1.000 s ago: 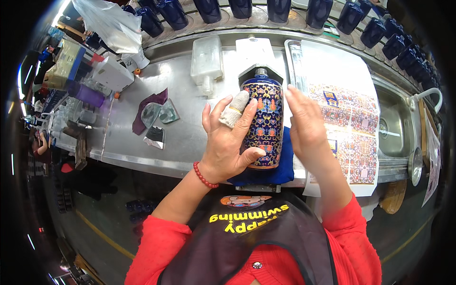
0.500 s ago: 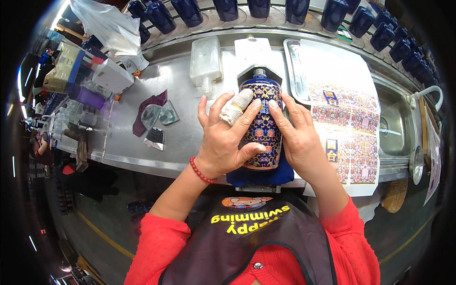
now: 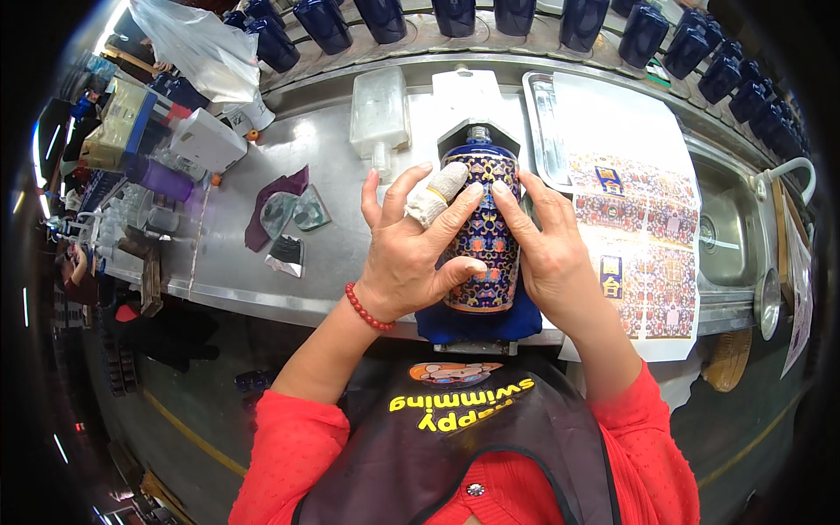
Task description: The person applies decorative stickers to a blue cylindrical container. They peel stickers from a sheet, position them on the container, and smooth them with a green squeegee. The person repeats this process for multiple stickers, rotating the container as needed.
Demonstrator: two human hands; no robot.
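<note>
Bottle [image 3: 481, 232], dark blue with a dense coloured pattern, is lying on its side on a blue cloth pad [image 3: 477, 322] at the near edge of the steel worktable [image 3: 350, 219], its neck pointing away from the person into a notched white block [image 3: 477, 105]. Nearest the camera, a dark apron and red sleeves are filling the lower part of the view. The left hand [image 3: 411, 254] is wrapping over the bottle from the left, fingers spread and curved across the patterned body, thumb pressing low on its side; one finger is wearing a white bandage wrap, and a red bead bracelet [image 3: 366, 311] is sitting at the wrist. The right hand [image 3: 547, 249] is cupping the bottle's right side, fingers lying flat along the pattern with the tips meeting the left hand's near the shoulder. Just right of the hands, a sheet of printed decals [image 3: 647, 236] is lying across a tray. To the left, scraps of purple cloth and foil [image 3: 284, 214] are resting on the table. Farther back, a clear plastic container [image 3: 379, 109] is standing beside the white block. Beyond that, a row of plain dark blue bottles [image 3: 455, 17] is lining the far shelf.
</note>
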